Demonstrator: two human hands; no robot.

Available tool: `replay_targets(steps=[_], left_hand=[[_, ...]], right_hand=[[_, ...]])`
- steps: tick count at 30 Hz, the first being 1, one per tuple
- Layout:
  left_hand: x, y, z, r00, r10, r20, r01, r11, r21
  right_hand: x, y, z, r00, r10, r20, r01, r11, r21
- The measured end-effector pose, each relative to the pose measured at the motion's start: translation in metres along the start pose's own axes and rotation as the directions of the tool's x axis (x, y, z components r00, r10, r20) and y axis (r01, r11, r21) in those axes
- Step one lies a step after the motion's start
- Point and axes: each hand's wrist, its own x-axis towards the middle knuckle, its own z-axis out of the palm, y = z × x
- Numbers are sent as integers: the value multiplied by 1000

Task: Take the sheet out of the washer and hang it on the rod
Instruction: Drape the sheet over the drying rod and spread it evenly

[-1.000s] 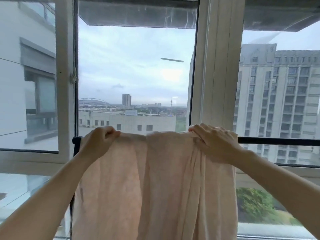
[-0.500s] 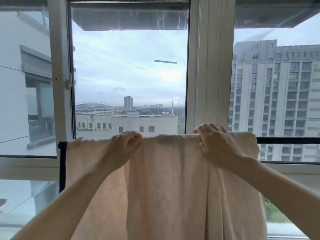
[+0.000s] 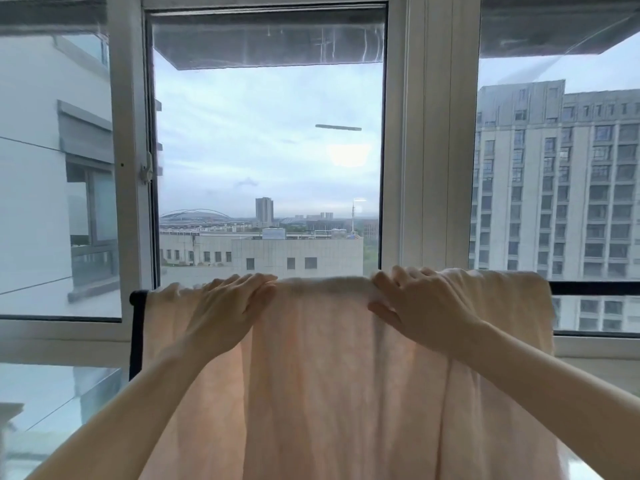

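1. Grey city skyline fills the window [image 3: 266,150].
2. The sheet [image 3: 329,358] drapes over the rod [image 3: 594,288], which runs left to right.
3. Left hand [image 3: 227,311] and right hand [image 3: 424,308] lie flat-fingered on the fold, apart, gripping nothing; the right is nearer the bare rod.

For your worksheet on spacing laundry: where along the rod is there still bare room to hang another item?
Bare rod runs from the sheet's right edge to the frame's right edge. Left, only the rod's bend shows. Between, the sheet and both hands, left hand and right hand, crowd it.
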Motion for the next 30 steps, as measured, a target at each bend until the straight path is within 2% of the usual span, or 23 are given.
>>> replay_targets(steps=[6,9,11,13,16,20,25,30], left_hand=[[-6,-17,-9,992,-84,-95,92,993,74],[-5,-8,-13,986,-110,-123,127,981,149],[-2,-4,-9,991,-90,-103,100,991,91],[3,-3,0,997,-32,-72,33,999,13],[8,8,8,997,53,-60,-55,998,-21],[10,13,9,994,98,-48,-98,995,6],[6,1,9,993,106,-43,-106,994,9],[1,-16,11,995,44,-93,-41,998,37]], right_hand=[[-29,46,7,994,107,-30,-108,992,-60],[-32,47,3,973,224,-63,-225,974,-22],[-23,35,0,945,325,-37,-322,944,67],[-8,15,-4,954,298,-36,-287,942,175],[12,-23,-11,987,148,-64,-127,958,259],[32,-56,-3,997,27,-76,-11,980,200],[35,-43,12,997,44,-71,-40,998,45],[1,9,21,983,113,-144,-111,994,22]])
